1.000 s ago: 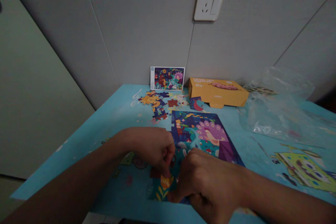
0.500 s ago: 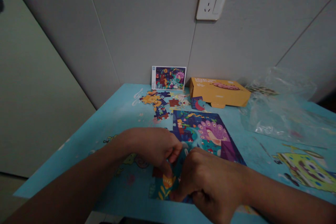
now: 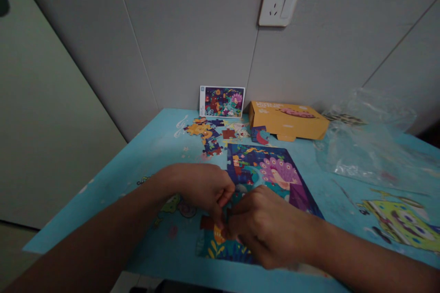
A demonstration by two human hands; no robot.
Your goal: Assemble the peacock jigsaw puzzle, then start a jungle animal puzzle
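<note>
A partly joined jigsaw puzzle [image 3: 237, 165] lies on the blue table, showing a pink peacock, dark blue and teal areas and an orange flower near its front left corner. My left hand [image 3: 208, 192] is closed, with its thumb and bent fingers pressed down at the puzzle's left part, beside the orange flower. Close against it, my right hand [image 3: 264, 224] is closed too, fingertips bunched on the puzzle next to my left thumb. The two hands cover the middle front of the puzzle, so any single piece between the fingertips is hidden.
Several loose jigsaw pieces [image 3: 211, 135] lie behind the puzzle on the left. A picture card [image 3: 222, 101] leans on the wall. A yellow box [image 3: 288, 121] and a clear plastic bag [image 3: 364, 155] sit at the back right. A socket [image 3: 281, 0] is on the wall.
My right hand has shifted up and left, its fingertips moving from the puzzle's lower front to beside my left thumb. My left hand stays near the same place. The view has shifted slightly.
</note>
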